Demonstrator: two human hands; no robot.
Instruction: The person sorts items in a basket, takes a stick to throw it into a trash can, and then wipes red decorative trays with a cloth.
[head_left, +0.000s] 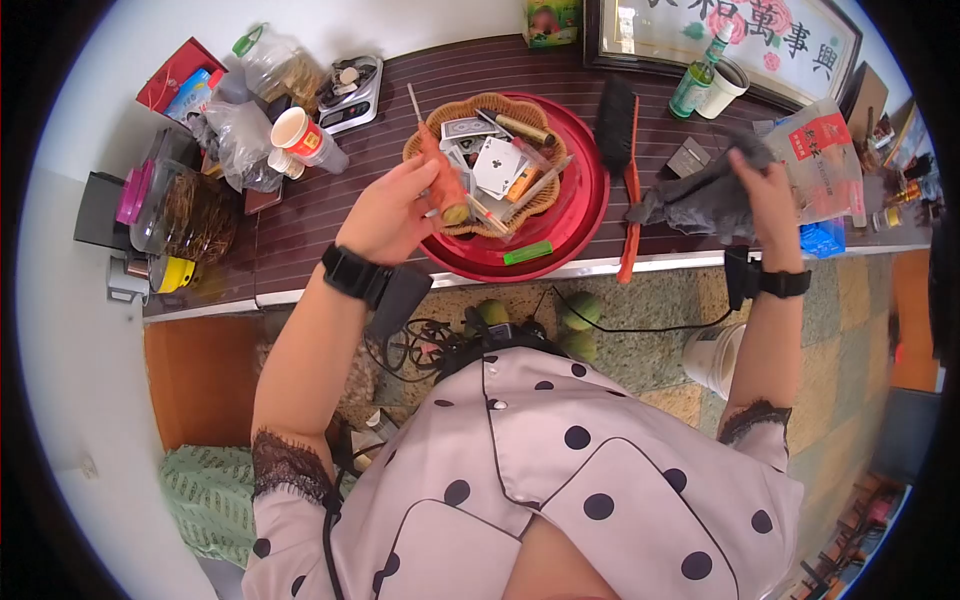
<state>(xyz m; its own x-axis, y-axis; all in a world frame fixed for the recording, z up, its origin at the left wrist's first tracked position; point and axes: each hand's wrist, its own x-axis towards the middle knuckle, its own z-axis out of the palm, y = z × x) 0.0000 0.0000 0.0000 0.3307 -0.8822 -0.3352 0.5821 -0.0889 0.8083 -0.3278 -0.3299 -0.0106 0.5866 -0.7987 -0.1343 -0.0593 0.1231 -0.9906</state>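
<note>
Orange screwdriver [449, 190] pinched in my left hand [392, 208] over the basket [500, 102], I clutch the rag [705, 200] in my right hand [772, 195]; a slack left grip could drop the screwdriver among the cards [498, 167].

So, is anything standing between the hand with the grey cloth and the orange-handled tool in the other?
Seen from above, the black brush, red tray and basket lie between the right hand and the orange-handled tool in the left hand, but all rest on the table, so probably nothing blocks the way.
</note>
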